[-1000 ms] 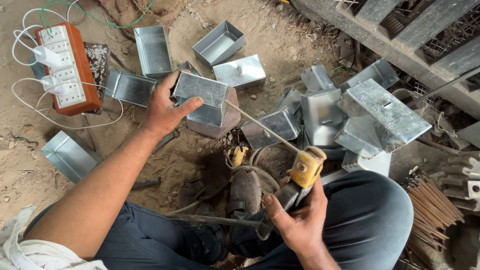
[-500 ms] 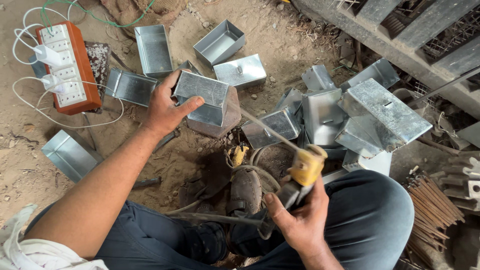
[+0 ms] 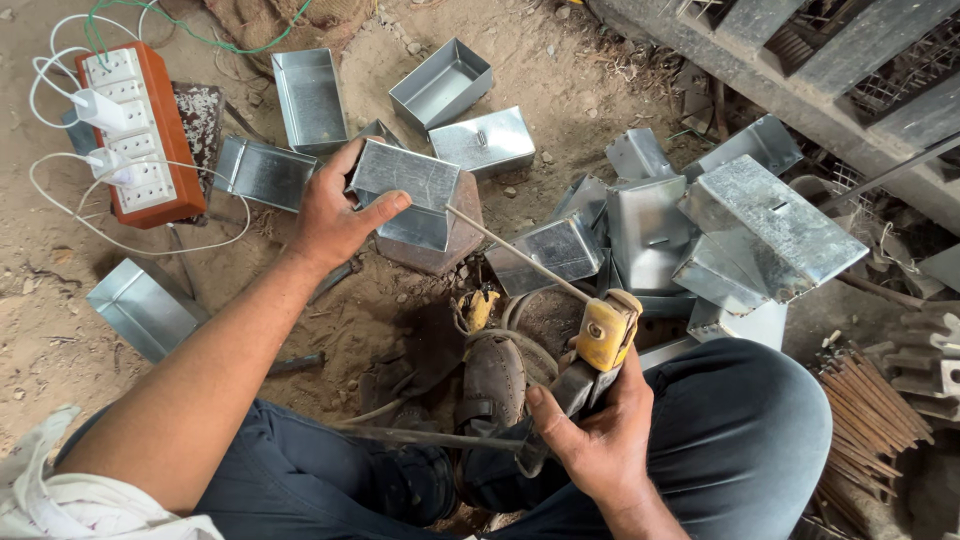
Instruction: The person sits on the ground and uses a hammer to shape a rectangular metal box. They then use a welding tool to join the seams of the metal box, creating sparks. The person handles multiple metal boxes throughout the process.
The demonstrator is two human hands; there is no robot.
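A small galvanized metal box (image 3: 405, 195) sits on a reddish brick (image 3: 440, 240) on the bare dirt ground (image 3: 60, 300), roughly in the middle of the scene. The left hand (image 3: 335, 215) grips it from the left, fingers curled over the top edge and the thumb pressed across its front face. A thin welding rod (image 3: 515, 252) slants up to the box's right-hand corner, its tip touching or just short of the metal; which one cannot be told. The rod is clamped in a yellow electrode holder (image 3: 605, 335), and the right hand (image 3: 600, 440) is clenched around the holder's handle, above the person's knee.

Around the brick lie more open metal boxes (image 3: 310, 100), some toward the far edge of the ground, one near the left (image 3: 145, 305). A heap of folded box blanks (image 3: 700, 230) is stacked to the right. An orange power strip (image 3: 140, 135) with white plugs and cables lies at the far left corner. A bundle of spare rods (image 3: 875, 420) rests at the right edge, and a sandalled foot (image 3: 490, 385) is just below the brick.

The risks, as I judge them: the bare left hand is close to the rod's tip, so sparks or heated sheet could burn the fingers. The box is held only by that grip on an uneven brick, so a push from the rod could tilt it and spoil the seam. The thin sheet could also burn through if the rod lingers.
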